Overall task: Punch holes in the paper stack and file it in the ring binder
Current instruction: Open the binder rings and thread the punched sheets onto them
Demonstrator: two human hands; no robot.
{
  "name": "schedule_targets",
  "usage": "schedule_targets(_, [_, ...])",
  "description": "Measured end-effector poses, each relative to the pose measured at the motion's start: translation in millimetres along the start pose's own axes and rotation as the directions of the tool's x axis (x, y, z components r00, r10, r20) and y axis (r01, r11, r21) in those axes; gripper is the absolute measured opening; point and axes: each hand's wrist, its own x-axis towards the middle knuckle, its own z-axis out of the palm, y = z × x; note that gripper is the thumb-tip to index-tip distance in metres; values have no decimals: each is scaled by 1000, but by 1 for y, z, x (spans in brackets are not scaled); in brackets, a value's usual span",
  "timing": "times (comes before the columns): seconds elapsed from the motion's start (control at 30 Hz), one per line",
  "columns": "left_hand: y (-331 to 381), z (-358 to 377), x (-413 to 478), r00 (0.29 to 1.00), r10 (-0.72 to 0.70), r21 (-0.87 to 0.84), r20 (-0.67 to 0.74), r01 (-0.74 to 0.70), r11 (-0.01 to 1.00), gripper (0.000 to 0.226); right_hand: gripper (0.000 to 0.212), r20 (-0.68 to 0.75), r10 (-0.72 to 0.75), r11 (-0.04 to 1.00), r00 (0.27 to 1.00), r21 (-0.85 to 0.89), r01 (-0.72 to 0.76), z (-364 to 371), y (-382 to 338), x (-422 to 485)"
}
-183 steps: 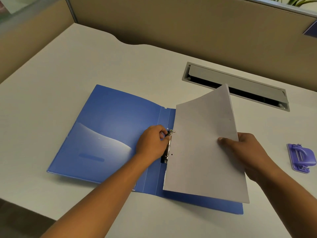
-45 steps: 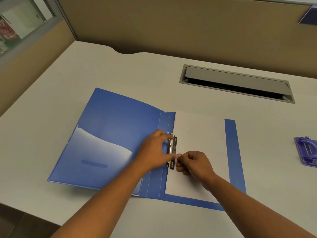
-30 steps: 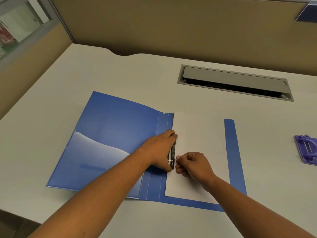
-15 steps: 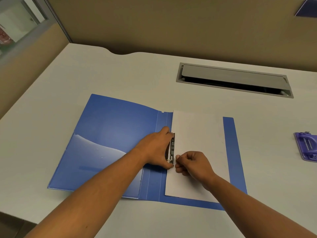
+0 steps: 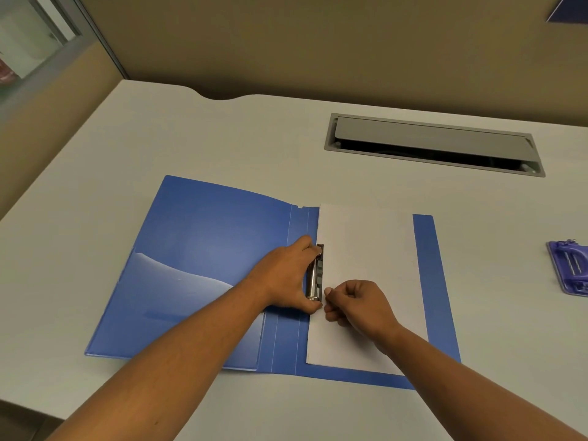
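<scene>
Two hands meet at the spine of a blue plastic ring binder (image 5: 206,249) that lies open and flat on the pale counter (image 5: 95,192). In the head view, the white paper stack (image 5: 366,249) rests on the binder's right-hand cover, with its left edge against the silver metal ring mechanism (image 5: 316,275).

The mechanism's long axis runs away from the person along the spine, and the paper's long side lies parallel to it. The left hand (image 5: 286,278) comes in from the spine side and grasps the mechanism, fingers at its far end and thumb at its near end. The right hand (image 5: 353,303) rests on the paper side with its fingers curled. Thumb and forefinger pinch the stack's left edge just beside the mechanism's near end.

The left hand is therefore the nearer one for working the rings, in my judgement. Whether the rings already pass through the holes cannot be told.

A purple plastic hole punch (image 5: 569,268) sits well apart at the right edge. A grey cable slot (image 5: 436,144) lies beyond the binder. No brand, label or writing can be read anywhere.
</scene>
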Motion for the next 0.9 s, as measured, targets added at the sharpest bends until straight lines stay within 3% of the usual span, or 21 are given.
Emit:
schedule_targets(0.3, [8, 6, -7, 997, -65, -117, 33, 68, 991, 107, 29, 23, 13, 999, 1000, 29, -14, -3, -9, -6])
schedule_targets(0.4, [15, 13, -17, 992, -124, -170, -16, 119, 978, 113, 26, 43, -41, 999, 998, 13, 40, -11, -11, -15])
schedule_targets(0.5, [34, 25, -32, 976, -169, -132, -138, 151, 980, 98, 18, -18, -134, 986, 991, -98, 132, -29, -1, -29])
schedule_targets(0.6, [64, 44, -48, 973, -23, -83, -229, 4, 997, 70, 9, -238, -148, 983, 960, -138, 117, -53, 18, -43])
schedule_targets(0.73, [102, 64, -61, 995, 35, -160, -89, -49, 986, 70, 9, -492, -40, 988, 870, -152, -41, -81, 40, -65])
schedule_targets(0.9, [127, 70, -57, 997, -2, -89, 83, 9, 996, 79, 19, -473, 163, 976, 866, -52, -212, -87, 53, -82])
